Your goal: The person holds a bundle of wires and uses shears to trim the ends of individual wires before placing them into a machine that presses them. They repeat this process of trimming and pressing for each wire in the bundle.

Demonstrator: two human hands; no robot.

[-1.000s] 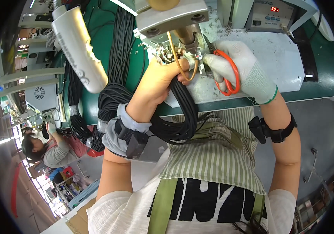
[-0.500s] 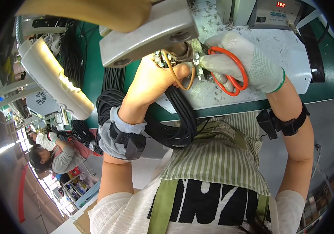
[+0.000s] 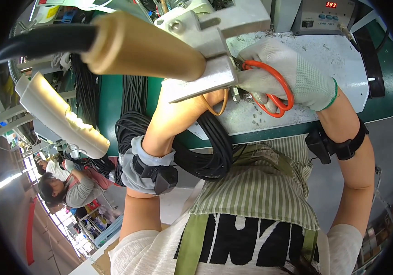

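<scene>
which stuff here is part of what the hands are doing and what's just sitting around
In use:
- right hand, gloved, holding orange-handled scissors
- left hand, bare, by the thin orange wire loop
- black cable coil around the left forearm
- metal machine head above both hands

Lying about:
- grey box with red display
- white lamp arm
- wire scraps on the white mat

Green counter (image 3: 384, 103) topped with pale grey mat (image 3: 343, 59); small wire offcuts (image 3: 256, 120) scattered on mat; grey control box (image 3: 322, 17) at far edge; black cable bundles (image 3: 134, 94) draped left
</scene>
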